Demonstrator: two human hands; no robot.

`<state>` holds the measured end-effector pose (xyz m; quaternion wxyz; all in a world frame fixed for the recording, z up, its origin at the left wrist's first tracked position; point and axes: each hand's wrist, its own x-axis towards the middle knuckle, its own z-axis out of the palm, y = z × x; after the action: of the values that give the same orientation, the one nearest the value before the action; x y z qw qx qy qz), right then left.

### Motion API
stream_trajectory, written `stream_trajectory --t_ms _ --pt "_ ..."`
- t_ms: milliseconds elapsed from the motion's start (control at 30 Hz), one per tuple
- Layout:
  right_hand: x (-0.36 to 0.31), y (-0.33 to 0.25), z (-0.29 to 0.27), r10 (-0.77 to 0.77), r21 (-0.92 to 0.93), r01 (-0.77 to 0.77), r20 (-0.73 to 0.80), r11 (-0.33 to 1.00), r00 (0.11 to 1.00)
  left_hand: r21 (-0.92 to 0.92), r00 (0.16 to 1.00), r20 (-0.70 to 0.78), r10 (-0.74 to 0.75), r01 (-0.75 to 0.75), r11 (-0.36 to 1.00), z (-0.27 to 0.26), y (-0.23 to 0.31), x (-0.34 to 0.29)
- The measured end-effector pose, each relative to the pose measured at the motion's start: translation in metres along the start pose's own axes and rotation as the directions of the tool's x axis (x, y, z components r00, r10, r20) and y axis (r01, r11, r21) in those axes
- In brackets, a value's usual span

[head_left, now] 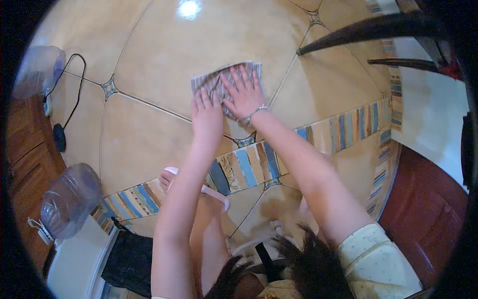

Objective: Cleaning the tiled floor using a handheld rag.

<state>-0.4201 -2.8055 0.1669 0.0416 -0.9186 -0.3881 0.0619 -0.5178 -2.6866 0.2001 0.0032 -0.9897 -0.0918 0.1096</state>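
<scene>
A striped grey-brown cloth (203, 81) lies spread on the beige tiled floor (154, 55). My right hand (244, 94) presses flat on its right half, fingers spread and stretched forward, a bracelet round the wrist. Beside it, my left hand (206, 112) rests with its fingertips on the cloth's near left edge, fingers extended. Neither hand is closed round the cloth. Parts of the cloth are hidden under both palms.
A band of coloured tiles (249, 167) crosses the floor before my feet. Dark curved furniture legs (368, 32) stand at the upper right. At left are a clear plastic container (72, 199), a black cable (79, 94) and wooden cabinet doors (32, 144). A dark red panel (423, 219) is at right.
</scene>
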Motion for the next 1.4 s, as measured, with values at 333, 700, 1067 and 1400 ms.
stream_trajectory --t_ms 333,700,1067,1400 --pt "-0.110 -0.029 0.011 -0.059 0.053 0.062 -0.051 0.997 0.997 0.164 0.999 -0.034 -0.040 0.045 0.985 0.030 0.051 -0.101" --pt "-0.218 -0.014 0.009 -0.063 0.065 0.066 -0.042 0.996 0.997 0.209 0.995 0.028 0.098 -0.101 0.973 0.029 0.120 -0.158" --pt "-0.261 0.089 -0.010 -0.087 0.141 0.078 0.057 0.987 0.995 0.206 0.949 0.065 0.310 -0.317 0.926 0.015 0.191 -0.136" --pt "-0.228 0.146 -0.021 0.085 0.103 -0.082 -0.023 0.991 0.996 0.187 0.966 0.084 0.246 -0.258 0.948 -0.006 0.202 -0.049"
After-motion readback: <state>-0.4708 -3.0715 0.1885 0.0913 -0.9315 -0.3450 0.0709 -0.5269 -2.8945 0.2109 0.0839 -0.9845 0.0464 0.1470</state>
